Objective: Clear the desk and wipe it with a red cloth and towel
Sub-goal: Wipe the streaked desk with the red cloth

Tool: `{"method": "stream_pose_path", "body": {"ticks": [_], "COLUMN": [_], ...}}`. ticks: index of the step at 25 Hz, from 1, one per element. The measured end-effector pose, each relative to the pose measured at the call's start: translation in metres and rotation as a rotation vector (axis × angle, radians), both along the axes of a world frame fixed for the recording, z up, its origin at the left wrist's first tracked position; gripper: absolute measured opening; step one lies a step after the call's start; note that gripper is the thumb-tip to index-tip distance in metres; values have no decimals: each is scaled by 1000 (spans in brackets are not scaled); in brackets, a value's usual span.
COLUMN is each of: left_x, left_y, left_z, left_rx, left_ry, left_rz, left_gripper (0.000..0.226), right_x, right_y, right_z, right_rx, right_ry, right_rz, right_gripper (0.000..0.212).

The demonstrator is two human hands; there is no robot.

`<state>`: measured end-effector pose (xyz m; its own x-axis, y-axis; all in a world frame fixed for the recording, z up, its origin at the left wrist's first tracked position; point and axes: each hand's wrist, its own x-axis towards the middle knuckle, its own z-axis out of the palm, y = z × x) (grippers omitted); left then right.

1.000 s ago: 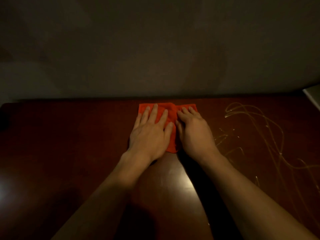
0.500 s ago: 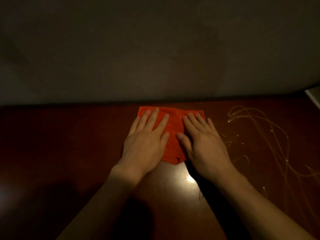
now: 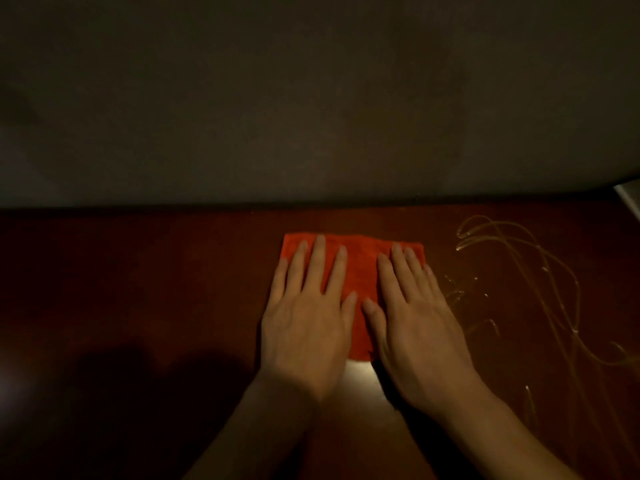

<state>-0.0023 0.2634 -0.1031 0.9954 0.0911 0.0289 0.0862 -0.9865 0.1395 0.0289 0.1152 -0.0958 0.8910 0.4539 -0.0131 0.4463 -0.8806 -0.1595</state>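
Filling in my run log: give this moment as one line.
step: wiping | left hand: flat on red cloth | right hand: flat on cloth | desk: streaks at right

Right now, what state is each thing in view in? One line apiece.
red cloth: spread flat on the desk, pinned under both palms.
left hand: open, fingers spread, pressed flat on the cloth.
right hand: open, flat on the cloth's right part.
desk: dark, glossy; thin shiny looping streaks at right, nature unclear.
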Motion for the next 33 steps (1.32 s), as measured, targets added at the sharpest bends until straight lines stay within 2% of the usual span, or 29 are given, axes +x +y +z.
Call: {"method": "stream_pose_path", "body": {"ticks": [2,6,9,14,18,22,26,33], "left_x": [-12,38,63,-1,-73,-37,-17,-95], "left_y": [-6,8,12,-6,-22,-12,-6,-32], "left_z": [-3,-2,-2,2,-4,4,7,4], "left_rx": [3,33,30,-1,-96,7,-6,-29], "left_ry": [7,-9,61,45,51,80,121,93], "left_rz": [1,31,72,49,-18,79,115,73], "left_gripper": [61,67,71,69,61,67,76,68], "right_x": [-6,51,76,11,-50,-15,8,-74], "right_y": [-6,10,18,-10,-27,-12,-2,-30], "right_z": [2,2,2,3,5,11,9,3], "right_rx": [-4,29,6,70,0,6,-10,65], "right_ry": [23,1,50,65,46,67,80,34], "right_rz": [9,11,1,80,78,130,130,113], "right_gripper": [65,67,64,64,64,65,66,63]}}
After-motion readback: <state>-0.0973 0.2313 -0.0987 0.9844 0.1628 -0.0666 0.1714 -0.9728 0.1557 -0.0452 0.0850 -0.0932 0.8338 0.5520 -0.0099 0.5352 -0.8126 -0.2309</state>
